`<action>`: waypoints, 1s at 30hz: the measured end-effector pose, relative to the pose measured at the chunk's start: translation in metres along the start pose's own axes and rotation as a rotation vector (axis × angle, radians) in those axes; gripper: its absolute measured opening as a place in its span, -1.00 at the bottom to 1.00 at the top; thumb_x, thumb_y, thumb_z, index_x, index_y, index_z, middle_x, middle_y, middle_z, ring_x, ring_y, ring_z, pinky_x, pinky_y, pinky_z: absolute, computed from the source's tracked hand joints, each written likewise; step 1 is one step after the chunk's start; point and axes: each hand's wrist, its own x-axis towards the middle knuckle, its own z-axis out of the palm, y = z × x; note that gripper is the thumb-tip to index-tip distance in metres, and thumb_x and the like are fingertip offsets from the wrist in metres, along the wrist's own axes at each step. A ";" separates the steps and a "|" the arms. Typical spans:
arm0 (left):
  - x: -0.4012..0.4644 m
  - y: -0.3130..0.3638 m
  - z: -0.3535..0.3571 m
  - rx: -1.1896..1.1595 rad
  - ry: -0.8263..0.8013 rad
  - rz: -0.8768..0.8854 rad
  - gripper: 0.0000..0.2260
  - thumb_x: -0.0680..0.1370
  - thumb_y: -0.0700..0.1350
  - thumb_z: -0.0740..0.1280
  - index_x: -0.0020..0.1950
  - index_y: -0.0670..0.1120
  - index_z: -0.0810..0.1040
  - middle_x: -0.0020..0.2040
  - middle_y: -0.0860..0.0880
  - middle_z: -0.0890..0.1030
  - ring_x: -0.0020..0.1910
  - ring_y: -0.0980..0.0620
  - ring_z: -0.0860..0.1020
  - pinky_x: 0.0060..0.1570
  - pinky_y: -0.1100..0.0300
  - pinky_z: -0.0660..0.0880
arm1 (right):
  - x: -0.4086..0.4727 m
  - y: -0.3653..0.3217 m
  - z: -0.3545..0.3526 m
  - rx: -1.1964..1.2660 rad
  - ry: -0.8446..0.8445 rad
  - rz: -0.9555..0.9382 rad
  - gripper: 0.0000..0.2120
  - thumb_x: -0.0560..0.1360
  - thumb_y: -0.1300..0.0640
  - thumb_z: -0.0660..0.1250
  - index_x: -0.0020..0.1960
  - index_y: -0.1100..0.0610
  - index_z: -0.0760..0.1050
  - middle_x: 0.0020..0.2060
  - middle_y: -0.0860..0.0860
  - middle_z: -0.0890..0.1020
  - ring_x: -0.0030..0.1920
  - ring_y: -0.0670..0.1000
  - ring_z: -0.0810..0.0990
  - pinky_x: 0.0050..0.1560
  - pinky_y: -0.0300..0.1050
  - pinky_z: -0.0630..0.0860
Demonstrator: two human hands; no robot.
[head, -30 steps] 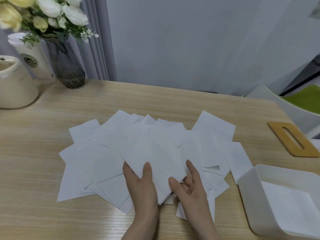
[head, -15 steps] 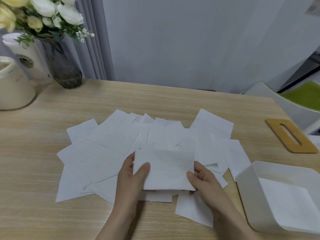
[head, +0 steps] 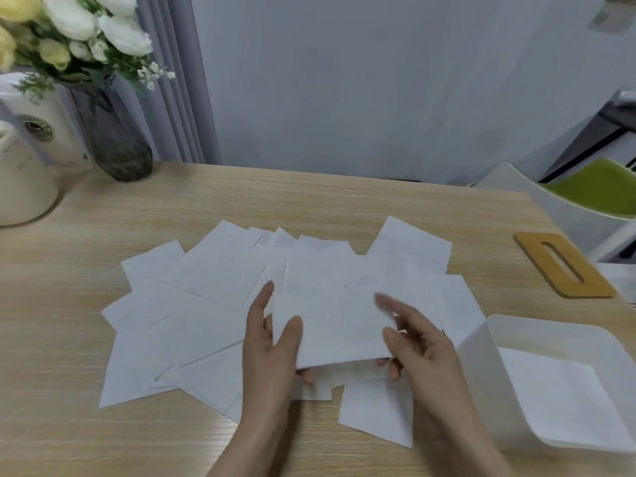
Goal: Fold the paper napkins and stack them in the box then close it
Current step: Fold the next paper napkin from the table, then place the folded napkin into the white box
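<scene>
Several white paper napkins (head: 192, 325) lie spread and overlapping on the wooden table (head: 69, 270). Just above them I hold one napkin (head: 337, 325), bent over into a half-size rectangle. My left hand (head: 272, 352) pinches its left edge, thumb on top and fingers beneath. My right hand (head: 420, 342) holds its right edge, fingers under the lower corner, forefinger blurred over the top. The open white box (head: 481, 373) stands at the right with a folded napkin (head: 557, 397) lying flat inside. Its wooden lid (head: 564, 266) with a slot lies behind it.
A dark glass vase of flowers (head: 113, 139), a paper cup (head: 38, 129) and a cream jug (head: 20, 187) stand at the back left. A white chair with a green seat (head: 585, 197) is past the table's right edge. A grey wall lies behind.
The napkin I lifted from the pile has gone from flat and diagonal to a folded rectangle held level. My right hand's fingers have moved up over its right side.
</scene>
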 end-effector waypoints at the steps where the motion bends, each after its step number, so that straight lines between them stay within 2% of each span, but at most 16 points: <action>1: -0.001 0.001 0.003 0.012 -0.017 0.013 -0.54 0.58 -0.25 0.32 0.25 0.32 0.46 0.09 0.03 0.62 -0.34 0.08 0.60 -0.59 0.16 0.44 | 0.000 -0.002 -0.005 -0.012 0.001 -0.008 -0.58 0.55 0.33 0.26 0.03 -0.19 0.65 -0.29 -0.19 0.59 -0.46 -0.09 0.45 -0.36 -0.30 0.44; 3: -0.005 0.002 0.011 0.031 -0.053 0.031 -0.52 0.57 -0.24 0.32 0.24 0.36 0.46 0.06 -0.01 0.61 -0.37 0.10 0.56 -0.59 0.19 0.41 | -0.003 -0.004 -0.016 -0.009 0.016 -0.010 -0.65 0.56 0.29 0.27 -0.03 -0.14 0.67 -0.29 -0.19 0.60 -0.45 -0.09 0.39 -0.35 -0.30 0.42; 7: -0.013 0.002 0.025 0.073 -0.150 0.058 -0.45 0.56 -0.22 0.36 0.29 0.43 0.42 0.01 0.08 0.58 -0.28 0.22 0.59 -0.48 0.26 0.47 | -0.009 -0.005 -0.038 0.037 0.097 -0.020 -0.67 0.55 0.30 0.27 -0.01 -0.10 0.67 -0.35 -0.05 0.56 -0.45 -0.07 0.38 -0.38 -0.31 0.41; 9: -0.018 0.000 0.032 0.094 -0.217 0.064 -0.52 0.55 -0.22 0.39 0.23 0.38 0.52 0.00 0.13 0.64 -0.29 0.21 0.58 -0.44 0.28 0.46 | -0.014 -0.007 -0.050 0.046 0.141 -0.034 -0.67 0.55 0.30 0.27 -0.01 -0.10 0.67 -0.38 -0.06 0.54 -0.45 -0.07 0.37 -0.38 -0.28 0.41; 11: -0.022 -0.002 0.041 0.131 -0.278 0.056 -0.68 0.48 -0.13 0.41 0.10 0.27 0.63 -0.06 0.17 0.66 -0.33 0.18 0.51 -0.43 0.27 0.44 | -0.019 -0.010 -0.061 0.024 0.197 -0.059 -0.68 0.55 0.28 0.28 -0.02 -0.12 0.67 -0.37 -0.08 0.53 -0.43 -0.08 0.37 -0.36 -0.21 0.40; 14: -0.029 -0.008 0.057 0.210 -0.328 0.045 -0.75 0.49 -0.13 0.44 0.03 0.23 0.68 -0.26 0.24 0.59 -0.32 0.17 0.45 -0.35 0.30 0.43 | -0.029 -0.017 -0.081 -0.071 0.282 -0.120 -0.72 0.52 0.23 0.32 -0.05 -0.14 0.67 -0.36 -0.20 0.54 -0.42 -0.16 0.40 -0.34 -0.39 0.39; 15: -0.031 -0.010 0.063 0.252 -0.341 0.048 -0.73 0.51 -0.16 0.43 0.04 0.22 0.68 -0.28 0.27 0.57 -0.29 0.17 0.45 -0.29 0.31 0.42 | -0.032 -0.019 -0.089 -0.092 0.310 -0.133 -0.74 0.51 0.23 0.34 -0.07 -0.12 0.68 -0.35 -0.23 0.56 -0.40 -0.16 0.42 -0.34 -0.44 0.37; 17: -0.036 -0.013 0.079 0.346 -0.386 0.060 -0.74 0.51 -0.16 0.41 0.06 0.20 0.67 -0.18 0.28 0.59 -0.22 0.20 0.47 -0.20 0.35 0.40 | -0.037 -0.022 -0.104 -0.127 0.364 -0.140 -0.75 0.50 0.23 0.35 -0.10 -0.10 0.68 -0.24 -0.24 0.63 -0.31 -0.18 0.48 -0.30 -0.44 0.38; 19: -0.041 -0.017 0.095 0.442 -0.456 0.080 -0.74 0.51 -0.12 0.40 0.10 0.21 0.62 -0.05 0.28 0.59 -0.17 0.25 0.50 -0.14 0.38 0.41 | -0.041 -0.022 -0.120 -0.170 0.423 -0.125 -0.75 0.49 0.23 0.36 -0.12 -0.12 0.67 -0.14 -0.25 0.64 -0.19 -0.18 0.49 -0.19 -0.33 0.40; 22: -0.048 -0.024 0.118 0.536 -0.537 0.144 -0.72 0.52 -0.10 0.40 0.12 0.25 0.56 -0.01 0.31 0.54 -0.07 0.24 0.49 0.00 0.30 0.44 | -0.047 -0.018 -0.142 -0.266 0.502 -0.096 -0.75 0.48 0.19 0.38 -0.12 -0.18 0.64 -0.16 -0.38 0.57 -0.03 -0.12 0.49 0.03 -0.22 0.37; 24: -0.053 -0.028 0.129 0.574 -0.566 0.211 -0.69 0.52 -0.11 0.40 0.08 0.31 0.52 0.00 0.40 0.50 0.06 0.30 0.44 0.08 0.37 0.35 | -0.052 -0.018 -0.154 -0.380 0.533 -0.097 -0.75 0.47 0.17 0.39 -0.14 -0.21 0.63 -0.13 -0.45 0.54 0.10 -0.11 0.48 0.30 0.00 0.32; 25: -0.055 -0.030 0.134 0.594 -0.574 0.237 -0.68 0.52 -0.10 0.41 0.07 0.33 0.50 0.00 0.46 0.47 0.11 0.34 0.40 0.11 0.38 0.31 | -0.054 -0.018 -0.159 -0.419 0.542 -0.096 -0.74 0.47 0.17 0.39 -0.16 -0.23 0.63 -0.11 -0.48 0.53 0.12 -0.13 0.47 0.36 0.12 0.26; 28: -0.062 -0.039 0.143 0.667 -0.575 0.284 -0.71 0.47 0.03 0.37 0.17 0.28 0.52 0.00 0.36 0.49 0.15 0.37 0.35 0.30 0.21 0.25 | -0.057 -0.017 -0.171 -0.469 0.548 -0.100 -0.65 0.46 0.17 0.39 -0.12 -0.34 0.57 -0.09 -0.52 0.52 0.11 -0.23 0.44 0.39 0.22 0.22; 30: -0.066 -0.043 0.146 0.712 -0.554 0.320 -0.62 0.40 0.11 0.28 0.22 0.23 0.53 0.04 0.37 0.44 0.16 0.51 0.25 0.37 0.21 0.12 | -0.058 -0.015 -0.178 -0.487 0.541 -0.104 -0.64 0.46 0.18 0.39 -0.13 -0.34 0.57 -0.10 -0.50 0.53 0.10 -0.34 0.41 0.39 0.21 0.21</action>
